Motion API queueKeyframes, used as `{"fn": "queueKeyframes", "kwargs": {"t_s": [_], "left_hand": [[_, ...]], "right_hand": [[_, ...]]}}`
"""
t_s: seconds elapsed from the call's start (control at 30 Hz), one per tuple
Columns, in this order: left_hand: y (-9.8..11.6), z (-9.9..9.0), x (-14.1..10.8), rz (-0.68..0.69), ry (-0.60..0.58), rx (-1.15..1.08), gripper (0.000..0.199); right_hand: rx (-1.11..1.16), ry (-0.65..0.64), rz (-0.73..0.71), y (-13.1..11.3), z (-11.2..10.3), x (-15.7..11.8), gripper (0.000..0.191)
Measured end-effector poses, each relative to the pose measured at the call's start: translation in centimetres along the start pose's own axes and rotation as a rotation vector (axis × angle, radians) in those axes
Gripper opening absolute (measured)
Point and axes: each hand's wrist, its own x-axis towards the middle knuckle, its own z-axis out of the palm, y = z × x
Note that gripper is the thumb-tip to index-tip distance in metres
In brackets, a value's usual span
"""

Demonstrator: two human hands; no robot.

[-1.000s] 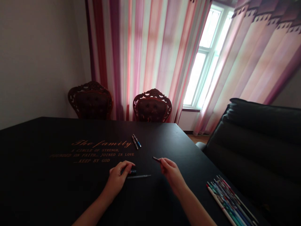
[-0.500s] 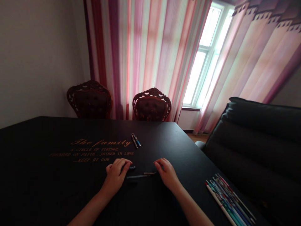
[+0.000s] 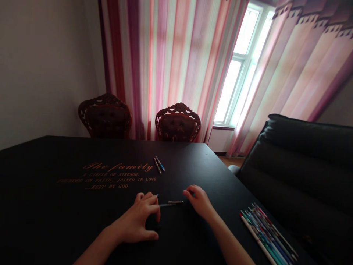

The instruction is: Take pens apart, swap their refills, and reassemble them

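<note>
So, left hand (image 3: 138,221) first: it's open in a loose C, thumb spread well away from the bent fingers, and it has no visible grip on anything. The slim pen (image 3: 175,202) is my landmark, lying on the smooth matte black table (image 3: 204,235) between both hands, straight with a dull sheen. A thin translucent rod (image 3: 166,205) lies just left of the pen, partly behind the left fingers, with a blue-tipped piece (image 3: 157,195) poking out nearby. Right hand (image 3: 200,200) is just right of the pen, fingers curled in, thumb close to them; can't tell if anything's tucked inside. Beyond the pen are two slender patterned pens (image 3: 159,164), side by side, near shiny gold lettering (image 3: 118,167). Well right of it, a bundle of glossy colored pens (image 3: 268,233); past the table, carved wood chairs (image 3: 178,123) with tufted backs.
</note>
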Motion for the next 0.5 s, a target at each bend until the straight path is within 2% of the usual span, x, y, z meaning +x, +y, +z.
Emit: {"fn": "queueKeyframes", "kwargs": {"t_s": [0.13,0.23,0.37,0.5], "left_hand": [[-0.6,0.5,0.2,-0.059,0.039,0.022,0.010],[-1.7,1.0,0.6,-0.160,0.144,-0.001,0.008],[-2.4,1.7,1.0,-0.270,0.261,-0.073,0.020],[-2.2,2.2,1.3,-0.269,0.301,-0.129,0.018]], "right_hand": [[0.026,-0.119,-0.020,-0.6,-0.1,-0.4,0.011],[-0.017,-0.178,-0.040,-1.0,0.0,-0.6,0.012],[0.003,-0.111,-0.028,-1.5,0.4,-0.6,0.008],[0.171,-0.090,-0.021,-2.6,0.6,-0.6,0.010]]}}
